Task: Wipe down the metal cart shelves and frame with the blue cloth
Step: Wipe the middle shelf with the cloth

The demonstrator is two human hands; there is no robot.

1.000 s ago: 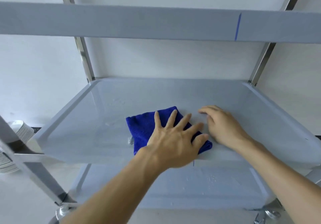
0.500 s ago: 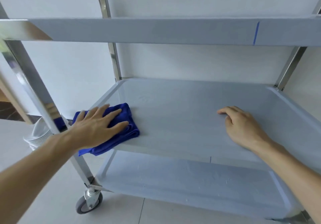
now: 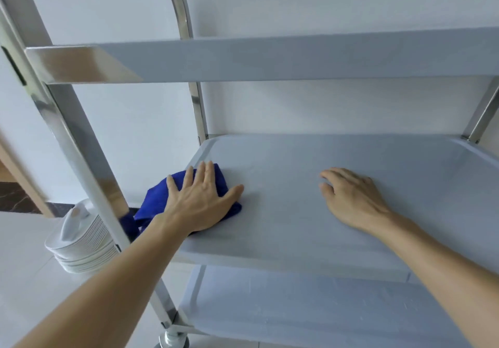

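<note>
The blue cloth (image 3: 189, 196) is lying at the middle shelf's (image 3: 297, 212) left edge, with the left hand (image 3: 201, 204) pressing flat on it, fingers straight. The right hand (image 3: 351, 199) is resting open on the shelf, grasping nothing. Stacked white plates (image 3: 81, 242) are sitting on the floor left of the cart.

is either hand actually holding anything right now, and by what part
Nothing is gripped. The left hand presses flat, fingers straight, on top of the blue cloth at the middle shelf's left edge. The right hand rests on that shelf.

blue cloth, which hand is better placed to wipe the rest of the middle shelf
Left. The left hand already presses flat on the blue cloth at the middle shelf's left edge; the right hand rests bare on the shelf, apart from the cloth.
</note>
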